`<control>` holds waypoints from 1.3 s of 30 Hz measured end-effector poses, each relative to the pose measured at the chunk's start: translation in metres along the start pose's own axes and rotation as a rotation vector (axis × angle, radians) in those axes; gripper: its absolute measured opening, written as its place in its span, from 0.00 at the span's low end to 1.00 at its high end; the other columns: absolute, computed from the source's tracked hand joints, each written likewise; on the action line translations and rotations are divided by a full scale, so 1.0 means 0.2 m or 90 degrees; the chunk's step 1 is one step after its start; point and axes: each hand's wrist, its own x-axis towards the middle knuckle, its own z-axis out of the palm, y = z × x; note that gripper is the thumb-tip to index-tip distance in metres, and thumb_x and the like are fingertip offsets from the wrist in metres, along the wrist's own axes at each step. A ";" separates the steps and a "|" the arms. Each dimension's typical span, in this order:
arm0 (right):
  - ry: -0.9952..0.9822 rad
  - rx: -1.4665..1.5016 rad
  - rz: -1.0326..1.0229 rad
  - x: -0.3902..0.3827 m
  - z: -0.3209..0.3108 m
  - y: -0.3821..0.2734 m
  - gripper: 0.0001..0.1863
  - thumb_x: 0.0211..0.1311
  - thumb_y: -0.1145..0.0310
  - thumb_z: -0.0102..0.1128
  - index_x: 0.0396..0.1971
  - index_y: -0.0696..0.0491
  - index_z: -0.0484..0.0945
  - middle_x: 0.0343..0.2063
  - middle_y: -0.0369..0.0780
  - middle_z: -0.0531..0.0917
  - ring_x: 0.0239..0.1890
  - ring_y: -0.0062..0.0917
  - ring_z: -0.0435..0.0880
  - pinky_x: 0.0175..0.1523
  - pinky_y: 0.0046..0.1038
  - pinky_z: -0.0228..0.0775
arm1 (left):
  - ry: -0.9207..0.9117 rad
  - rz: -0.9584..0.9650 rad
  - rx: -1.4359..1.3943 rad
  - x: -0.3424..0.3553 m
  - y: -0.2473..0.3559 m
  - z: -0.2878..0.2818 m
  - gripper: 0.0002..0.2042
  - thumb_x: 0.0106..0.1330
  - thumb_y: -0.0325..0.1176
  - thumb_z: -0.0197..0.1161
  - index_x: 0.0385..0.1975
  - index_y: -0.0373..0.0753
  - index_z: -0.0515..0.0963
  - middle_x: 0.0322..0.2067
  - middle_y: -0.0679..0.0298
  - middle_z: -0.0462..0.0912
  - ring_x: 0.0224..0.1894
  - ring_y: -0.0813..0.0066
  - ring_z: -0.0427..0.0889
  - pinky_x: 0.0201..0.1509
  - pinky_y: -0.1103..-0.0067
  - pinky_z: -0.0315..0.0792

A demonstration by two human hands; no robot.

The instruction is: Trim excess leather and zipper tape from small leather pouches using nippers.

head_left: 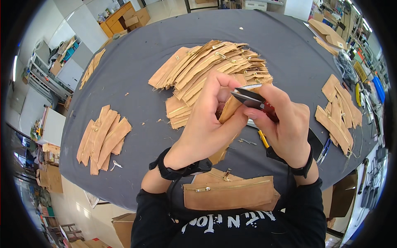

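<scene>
The tan leather piece sits pinched in your left hand, held up above the grey worktop in front of your chest, its upper end tucked between your thumb and curled fingers. Your left hand is clamped firmly around it. Your right hand is closed on a pair of snips with a red handle, and the dark blades meet the top edge of the piece right beside your left fingertips. Whether the blades are shut on the leather or just touching it cannot be told from here.

Behind your hands lies a big fanned heap of tan pieces with small brass fittings. To your left on the worktop rests a smaller stack of tan strips, well apart from your hands. To your right lies another group of tan pieces. A yellow-handled tool shows just under your right hand. Near the worktop's front edge, close to your chest, lies a zippered tan pouch with a brass zip across its top. Both wrists carry dark bands.
</scene>
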 end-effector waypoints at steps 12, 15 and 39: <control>-0.029 -0.016 0.031 0.00 -0.01 -0.01 0.18 0.42 0.67 0.67 0.34 0.55 0.71 0.17 0.36 0.75 0.13 0.23 0.73 0.16 0.20 0.59 | 0.105 0.082 0.067 0.01 -0.04 0.01 0.15 0.53 0.17 0.52 0.39 0.37 0.59 0.23 0.69 0.69 0.24 0.88 0.68 0.27 0.88 0.64; -0.017 -0.024 0.019 0.00 0.00 -0.01 0.17 0.42 0.68 0.67 0.33 0.54 0.71 0.16 0.36 0.75 0.13 0.23 0.72 0.16 0.20 0.59 | 0.128 0.123 0.154 0.01 -0.06 0.00 0.15 0.52 0.15 0.52 0.38 0.37 0.60 0.20 0.69 0.65 0.22 0.87 0.66 0.25 0.88 0.63; -0.006 -0.163 -0.083 0.02 -0.02 0.03 0.13 0.38 0.70 0.66 0.26 0.50 0.72 0.10 0.32 0.63 0.10 0.20 0.66 0.15 0.21 0.56 | 0.205 0.248 0.524 0.00 -0.02 -0.04 0.13 0.44 0.15 0.60 0.29 0.36 0.71 0.20 0.66 0.67 0.16 0.82 0.64 0.19 0.87 0.59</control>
